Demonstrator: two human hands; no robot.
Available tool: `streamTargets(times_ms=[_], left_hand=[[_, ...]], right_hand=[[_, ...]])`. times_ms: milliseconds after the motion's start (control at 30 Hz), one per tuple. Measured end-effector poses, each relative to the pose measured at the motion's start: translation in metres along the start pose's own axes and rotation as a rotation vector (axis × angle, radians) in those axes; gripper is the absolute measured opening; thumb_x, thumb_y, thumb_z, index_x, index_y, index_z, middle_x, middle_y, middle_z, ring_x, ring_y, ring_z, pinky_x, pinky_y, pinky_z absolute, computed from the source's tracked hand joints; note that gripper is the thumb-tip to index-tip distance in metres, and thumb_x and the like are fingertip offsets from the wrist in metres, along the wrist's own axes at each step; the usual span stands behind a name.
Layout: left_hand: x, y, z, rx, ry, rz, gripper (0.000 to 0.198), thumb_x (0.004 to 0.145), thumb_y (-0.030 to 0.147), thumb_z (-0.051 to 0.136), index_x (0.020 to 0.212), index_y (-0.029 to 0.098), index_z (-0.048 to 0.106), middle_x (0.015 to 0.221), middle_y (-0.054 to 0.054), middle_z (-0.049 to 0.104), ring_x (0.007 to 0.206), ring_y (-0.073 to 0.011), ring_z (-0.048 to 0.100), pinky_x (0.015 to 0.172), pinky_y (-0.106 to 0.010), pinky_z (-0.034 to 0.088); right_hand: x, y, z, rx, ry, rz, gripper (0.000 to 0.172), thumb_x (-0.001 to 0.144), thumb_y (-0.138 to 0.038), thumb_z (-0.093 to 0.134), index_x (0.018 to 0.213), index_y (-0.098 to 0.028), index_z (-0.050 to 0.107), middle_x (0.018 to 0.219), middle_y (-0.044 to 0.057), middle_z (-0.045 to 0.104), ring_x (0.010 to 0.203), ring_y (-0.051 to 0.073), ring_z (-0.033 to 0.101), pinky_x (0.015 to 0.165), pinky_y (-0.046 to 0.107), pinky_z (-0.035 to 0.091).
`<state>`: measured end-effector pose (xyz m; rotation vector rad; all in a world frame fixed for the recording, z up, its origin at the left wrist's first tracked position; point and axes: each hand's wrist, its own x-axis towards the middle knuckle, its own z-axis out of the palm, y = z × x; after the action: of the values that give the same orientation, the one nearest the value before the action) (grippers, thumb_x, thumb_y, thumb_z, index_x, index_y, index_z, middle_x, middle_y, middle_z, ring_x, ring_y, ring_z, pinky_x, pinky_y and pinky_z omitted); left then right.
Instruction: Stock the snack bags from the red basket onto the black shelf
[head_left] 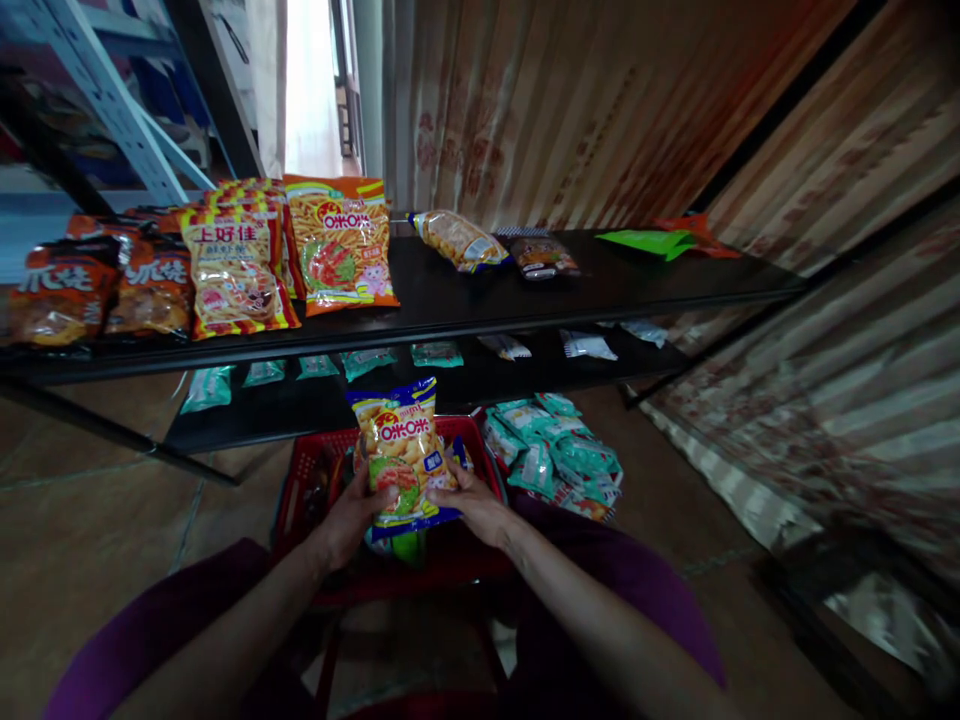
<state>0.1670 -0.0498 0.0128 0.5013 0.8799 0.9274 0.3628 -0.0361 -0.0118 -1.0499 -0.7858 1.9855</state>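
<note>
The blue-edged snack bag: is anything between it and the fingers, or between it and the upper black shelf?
Nothing visible stands between the blue-edged snack bag and the left fingers or right fingers; they hold its sides. Nothing visible seems to block its way to the upper black shelf either.

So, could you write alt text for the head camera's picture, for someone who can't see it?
A person's left hand and right hand hold a snack bag above a red basket. Behind, a black shelf bears more snacks, mostly at picture left; green packets are heaped to the basket's right.
</note>
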Motion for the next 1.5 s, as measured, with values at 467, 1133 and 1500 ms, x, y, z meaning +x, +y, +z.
streamTargets(times_ms=[467, 1133, 1500], left_hand=[[0.003, 0.027, 0.004, 0.02, -0.005, 0.065, 0.077, 0.061, 0.02, 0.08, 0.13, 0.02, 0.045, 0.117, -0.012, 0.066, 0.11, -0.029, 0.061, 0.098, -0.045, 0.046], [0.011, 0.012, 0.007, -0.125, 0.091, -0.121, 0.07, 0.068, 0.038, 0.075, 0.13, 0.019, 0.048, 0.103, -0.016, 0.071, 0.09, -0.0334, 0.069, 0.078, -0.047, 0.056], [0.033, 0.017, 0.013, -0.131, 0.043, -0.081, 0.071, 0.067, 0.043, 0.075, 0.128, 0.021, 0.049, 0.104, -0.017, 0.07, 0.098, -0.0371, 0.065, 0.085, -0.054, 0.051]], right_hand=[[0.009, -0.018, 0.012, -0.129, -0.068, -0.173, 0.055, 0.062, -0.028, 0.08, 0.112, -0.023, 0.059, 0.103, 0.001, 0.07, 0.095, 0.02, 0.064, 0.094, 0.038, 0.044], [0.001, 0.001, 0.005, -0.093, -0.184, -0.003, 0.082, 0.054, -0.03, 0.085, 0.128, -0.025, 0.049, 0.116, 0.004, 0.065, 0.109, 0.025, 0.06, 0.101, 0.042, 0.039], [0.008, -0.028, -0.011, -0.222, 0.041, -0.143, 0.063, 0.073, -0.054, 0.068, 0.127, -0.027, 0.052, 0.128, 0.007, 0.058, 0.125, 0.025, 0.048, 0.107, 0.041, 0.032]])
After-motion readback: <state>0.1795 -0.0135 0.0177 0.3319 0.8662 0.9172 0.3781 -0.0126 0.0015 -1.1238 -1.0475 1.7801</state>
